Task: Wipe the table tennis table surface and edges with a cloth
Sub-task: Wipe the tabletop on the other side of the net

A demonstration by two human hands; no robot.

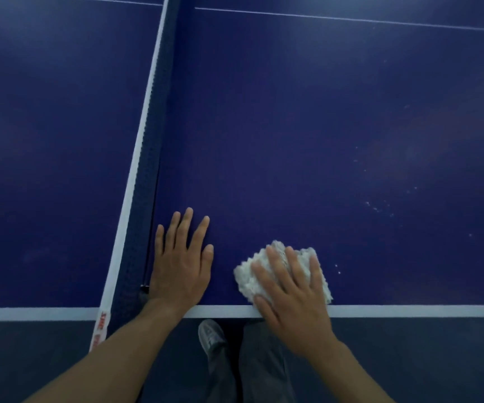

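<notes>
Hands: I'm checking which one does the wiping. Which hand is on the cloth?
The right hand, pressing the white cloth near the table edge. The left hand rests flat on bare blue surface beside the net.

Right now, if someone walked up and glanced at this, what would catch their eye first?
Probably the fluffy white cloth pressed flat under the right hand near the table's near edge, bright against the dark blue table tennis table. Next, the left hand resting open on the surface beside the dark net with its white top band. Pale specks dot the blue to the right of the cloth.
</notes>
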